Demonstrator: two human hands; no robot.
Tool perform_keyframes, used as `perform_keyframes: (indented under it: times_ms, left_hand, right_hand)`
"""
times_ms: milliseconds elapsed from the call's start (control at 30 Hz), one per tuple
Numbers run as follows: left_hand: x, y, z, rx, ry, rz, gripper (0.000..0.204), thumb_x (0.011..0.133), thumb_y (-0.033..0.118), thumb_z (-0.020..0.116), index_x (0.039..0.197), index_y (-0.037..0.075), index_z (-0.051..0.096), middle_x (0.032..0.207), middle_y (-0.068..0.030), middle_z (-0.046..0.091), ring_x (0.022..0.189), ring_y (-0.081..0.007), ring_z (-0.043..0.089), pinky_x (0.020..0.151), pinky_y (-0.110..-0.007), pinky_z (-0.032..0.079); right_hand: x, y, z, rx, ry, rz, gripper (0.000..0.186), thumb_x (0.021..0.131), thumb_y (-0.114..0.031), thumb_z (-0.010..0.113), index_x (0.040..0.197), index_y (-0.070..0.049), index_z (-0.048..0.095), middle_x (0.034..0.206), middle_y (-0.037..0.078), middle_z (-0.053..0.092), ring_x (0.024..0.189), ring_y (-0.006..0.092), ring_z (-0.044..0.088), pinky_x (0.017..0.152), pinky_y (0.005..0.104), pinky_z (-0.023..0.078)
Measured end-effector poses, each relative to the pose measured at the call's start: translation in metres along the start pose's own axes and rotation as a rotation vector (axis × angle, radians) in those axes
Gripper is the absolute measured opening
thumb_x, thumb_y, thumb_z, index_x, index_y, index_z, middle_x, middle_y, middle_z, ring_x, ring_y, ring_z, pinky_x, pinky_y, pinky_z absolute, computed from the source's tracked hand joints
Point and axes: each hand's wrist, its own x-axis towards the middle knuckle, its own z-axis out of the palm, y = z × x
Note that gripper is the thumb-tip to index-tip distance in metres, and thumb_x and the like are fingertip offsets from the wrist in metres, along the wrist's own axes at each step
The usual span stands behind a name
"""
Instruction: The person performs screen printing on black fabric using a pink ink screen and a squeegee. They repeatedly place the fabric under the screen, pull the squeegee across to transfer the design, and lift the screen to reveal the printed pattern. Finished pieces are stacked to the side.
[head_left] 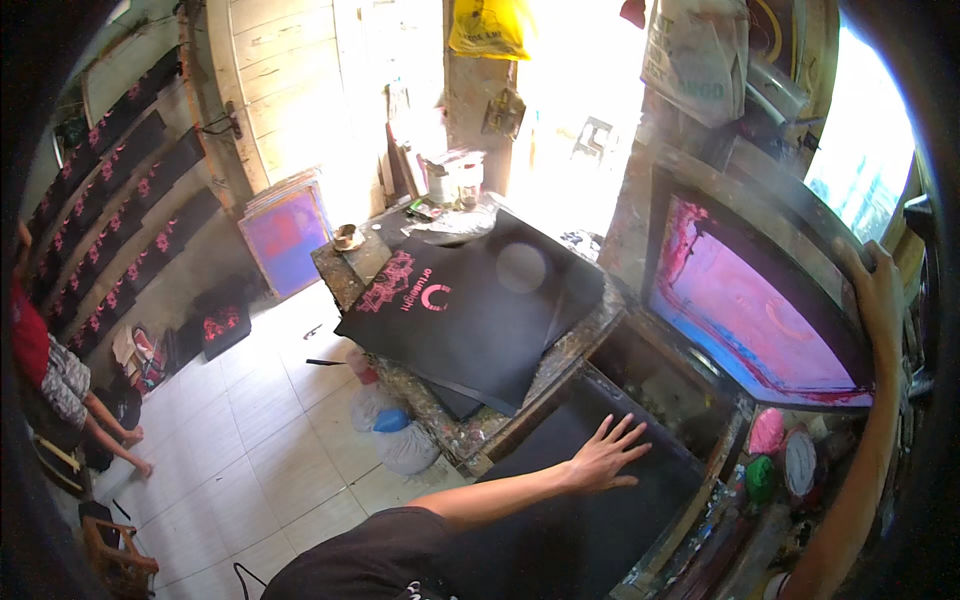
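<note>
A black sheet (530, 520) lies flat on the printing bench at the bottom centre, with my left hand (607, 452) resting on it, fingers spread. At the right, my right hand (872, 272) holds the edge of a raised screen frame (760, 300), whose mesh is stained pink and blue. To the upper left of my left hand, printed black sheets (480, 330) with pink designs lie stacked on a worn table.
A person (40, 350) is at the far left, near hanging printed strips (120, 190). Framed screens (280, 235) lean by the door. Bags (400, 450) sit on the tiled floor beside the table. Small tubs (760, 475) of colour stand right of the bench.
</note>
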Motion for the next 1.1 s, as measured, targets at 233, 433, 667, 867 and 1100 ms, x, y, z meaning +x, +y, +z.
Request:
perform_keyframes:
  times_ms: [233, 433, 667, 867, 1100]
  left_hand:
    - [0.033, -0.013, 0.041, 0.085, -0.067, -0.071, 0.082, 0.100, 0.073, 0.041, 0.166, 0.025, 0.032, 0.176, -0.0114, 0.019, 0.162, -0.0375, 0.010, 0.127, -0.064, 0.003]
    - [0.039, -0.012, 0.044, 0.072, -0.074, -0.050, 0.081, 0.101, 0.072, 0.040, 0.167, 0.026, 0.030, 0.175, -0.0123, 0.020, 0.162, -0.0402, 0.011, 0.127, -0.066, 0.004]
    - [0.034, -0.020, 0.055, 0.087, -0.030, -0.013, 0.080, 0.100, 0.070, 0.046, 0.165, 0.025, 0.034, 0.174, -0.0144, 0.024, 0.160, -0.0430, 0.015, 0.125, -0.069, 0.008]
    - [0.032, -0.006, 0.027, 0.112, -0.019, -0.022, 0.084, 0.101, 0.070, 0.045, 0.169, 0.025, 0.024, 0.176, -0.0154, 0.011, 0.162, -0.0434, 0.008, 0.121, -0.076, 0.000]
    - [-0.077, 0.056, -0.130, -1.764, 0.736, -0.072, 0.058, 0.111, 0.037, 0.053, 0.156, 0.006, 0.033, 0.149, -0.0202, 0.053, 0.119, -0.0354, 0.068, 0.096, -0.053, 0.059]
  right_hand:
    - [0.010, 0.006, -0.015, -0.067, -0.276, -0.096, 0.091, 0.088, -0.079, 0.059, 0.114, 0.008, 0.073, 0.103, 0.026, 0.075, 0.103, 0.0359, 0.072, 0.096, 0.0440, 0.050]
    - [0.002, -0.022, -0.033, 0.053, -0.279, 0.122, 0.088, 0.084, -0.079, 0.063, 0.106, 0.005, 0.078, 0.104, 0.034, 0.073, 0.103, 0.0488, 0.071, 0.093, 0.0499, 0.054]
    - [-0.014, -0.034, -0.033, -0.011, -0.225, 0.110, 0.091, 0.079, -0.084, 0.063, 0.110, 0.000, 0.076, 0.102, 0.029, 0.074, 0.099, 0.0439, 0.073, 0.091, 0.0495, 0.055]
    - [-0.050, -0.060, -0.047, 0.005, -0.129, 0.095, 0.073, 0.085, -0.073, 0.069, 0.109, -0.004, 0.075, 0.096, 0.025, 0.076, 0.096, 0.0455, 0.072, 0.091, 0.0540, 0.052]
    - [-0.208, -0.108, -0.072, 0.040, -0.075, -0.041, 0.056, 0.087, -0.063, 0.073, 0.100, -0.009, 0.072, 0.092, 0.011, 0.072, 0.094, 0.0310, 0.068, 0.103, 0.0488, 0.039]
